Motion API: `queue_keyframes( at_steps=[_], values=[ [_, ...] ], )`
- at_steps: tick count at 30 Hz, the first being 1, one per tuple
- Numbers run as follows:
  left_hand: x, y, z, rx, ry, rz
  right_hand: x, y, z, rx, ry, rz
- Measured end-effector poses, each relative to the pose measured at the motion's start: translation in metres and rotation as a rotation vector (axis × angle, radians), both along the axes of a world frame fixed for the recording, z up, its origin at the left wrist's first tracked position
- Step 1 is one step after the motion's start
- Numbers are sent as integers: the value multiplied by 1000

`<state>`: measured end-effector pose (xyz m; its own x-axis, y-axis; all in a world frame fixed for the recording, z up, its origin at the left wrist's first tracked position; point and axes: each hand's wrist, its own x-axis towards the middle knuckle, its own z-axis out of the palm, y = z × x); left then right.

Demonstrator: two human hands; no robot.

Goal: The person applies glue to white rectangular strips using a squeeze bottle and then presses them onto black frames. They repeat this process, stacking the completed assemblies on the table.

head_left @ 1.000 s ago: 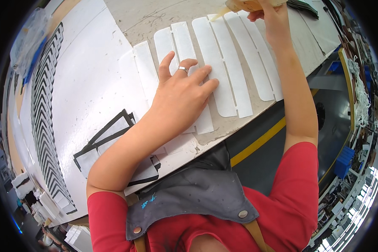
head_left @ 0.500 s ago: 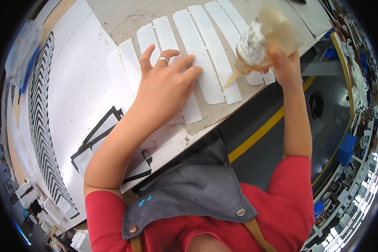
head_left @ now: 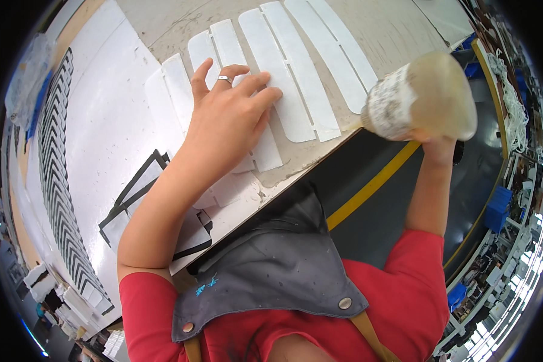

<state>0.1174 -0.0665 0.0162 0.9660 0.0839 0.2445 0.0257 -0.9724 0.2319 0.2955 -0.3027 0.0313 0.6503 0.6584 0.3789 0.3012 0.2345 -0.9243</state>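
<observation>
Left hand (head_left: pixel 229 111): palm down, fingers (head_left: pixel 267 98) spread wide and slightly bent, nothing gripped. They look to rest on the white strips (head_left: pixel 288 78); can't tell how hard they press. Silver ring (head_left: pixel 225 79) on one finger.

Right hand (head_left: pixel 438 146): wrapped round a translucent bottle (head_left: pixel 443 96) with a patchy white wrap, mostly hidden behind it, so can't read each finger. Grip looks closed on the bottle, held tilted at the surface's (head_left: pixel 396 30) near right edge. Its nozzle (head_left: pixel 355 125) points left, by the near end of a strip; can't tell if the tip touches.

Strips lie side by side, mostly paired, running far to near. Black-edged pieces (head_left: pixel 190 235) sit near left, partly under the left forearm. Far left: long overlapping row of black-and-white chevron pieces (head_left: pixel 57 163). Yellow line (head_left: pixel 374 188) on the floor (head_left: pixel 368 223), right.
</observation>
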Motion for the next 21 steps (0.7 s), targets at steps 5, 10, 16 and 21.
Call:
queue_keyframes(
  at_steps=[5, 10, 16, 21],
  values=[
    [3, -2, -3, -12, -35, -12, 44, 47, 11, 43, -175, -70],
    [2, -1, -4, -15, -64, -21, 75, 144, -3, 80, -142, -115],
    [2, -1, 0, -40, 28, -22, 83, 180, -15, 81, -127, -52],
    [1, -1, 1, -40, 40, -20, 92, 174, -15, 38, -130, -94]
  ],
)
